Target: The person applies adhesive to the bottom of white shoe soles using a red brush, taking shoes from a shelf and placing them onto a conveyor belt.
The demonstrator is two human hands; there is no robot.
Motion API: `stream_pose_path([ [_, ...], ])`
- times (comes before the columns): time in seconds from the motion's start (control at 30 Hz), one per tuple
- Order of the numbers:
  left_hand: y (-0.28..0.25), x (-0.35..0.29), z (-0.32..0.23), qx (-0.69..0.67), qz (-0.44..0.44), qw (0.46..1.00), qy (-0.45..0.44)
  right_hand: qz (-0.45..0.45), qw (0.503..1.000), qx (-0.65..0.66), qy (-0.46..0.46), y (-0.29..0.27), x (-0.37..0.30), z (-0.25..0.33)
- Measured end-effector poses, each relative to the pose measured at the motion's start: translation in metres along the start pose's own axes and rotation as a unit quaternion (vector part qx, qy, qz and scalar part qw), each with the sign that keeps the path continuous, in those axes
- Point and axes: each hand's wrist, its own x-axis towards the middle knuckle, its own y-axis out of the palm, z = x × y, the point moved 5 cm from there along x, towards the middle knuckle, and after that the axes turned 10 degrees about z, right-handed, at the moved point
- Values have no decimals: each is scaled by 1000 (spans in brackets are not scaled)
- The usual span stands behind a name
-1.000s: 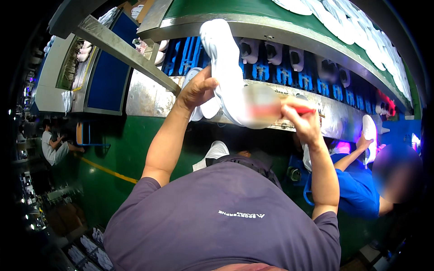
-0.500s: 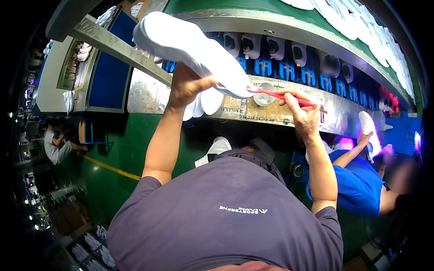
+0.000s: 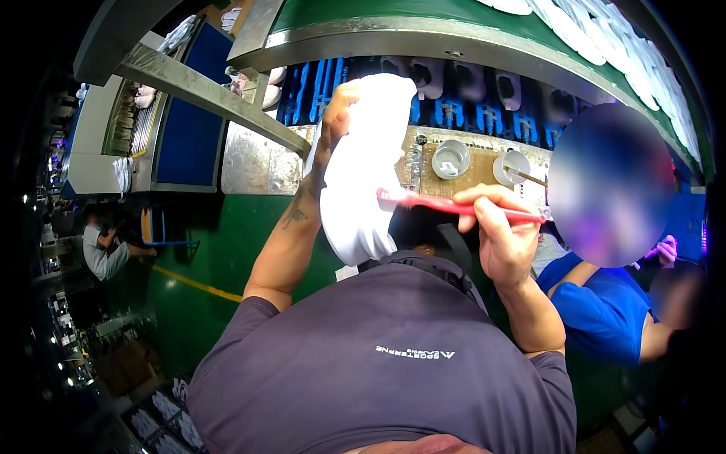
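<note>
My left hand (image 3: 334,121) is closed around the side of a large white shoe sole (image 3: 361,155), holding it up in front of my chest with its near end pointing down toward me. Glare washes out much of its surface. In my right hand (image 3: 505,234) a red brush like a toothbrush (image 3: 442,203) is pinched between thumb and fingers. Its head meets the right side of the sole in this view. Beyond my right hand a white cup (image 3: 451,159) stands on the bench, with something pale inside. A second cup (image 3: 513,165) beside it has a wooden stick leaning in it.
The metal-edged bench (image 3: 261,163) runs across in front of me, below a green conveyor (image 3: 363,13) carrying white shoe parts. Several shoes on blue holders (image 3: 450,113) line the recess between. A slanted metal bar (image 3: 204,91) crosses at left. A co-worker in blue (image 3: 597,310) sits close at right.
The sole has come nearer and turned from slanting sideways to nearly upright. My right hand and the brush have moved slightly toward me. The second cup has come into sight.
</note>
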Motion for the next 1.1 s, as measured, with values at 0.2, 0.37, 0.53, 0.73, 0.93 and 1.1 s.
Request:
stream_pose_path([
  [0.2, 1, -9, 14, 64, -20, 998, -9, -19, 999, -16, -23, 1, 16, -7],
  [0.37, -3, 5, -15, 13, -41, 999, -25, -78, 993, -88, -23, -32, 57, -45],
  [0.53, -25, -8, -13, 47, 43, 988, -139, -119, 987, -103, -24, -53, 69, -66],
  [0.73, -22, 9, 80, -318, -86, 918, -220, -238, 954, -123, -134, -82, 55, -58],
  [0.93, -46, 194, 182, -501, -31, 863, -61, -300, 936, -109, -148, -111, 19, -76],
  [1.1, -47, 229, 250, -401, -52, 896, -184, -316, 932, -156, -84, -111, 9, -108],
])
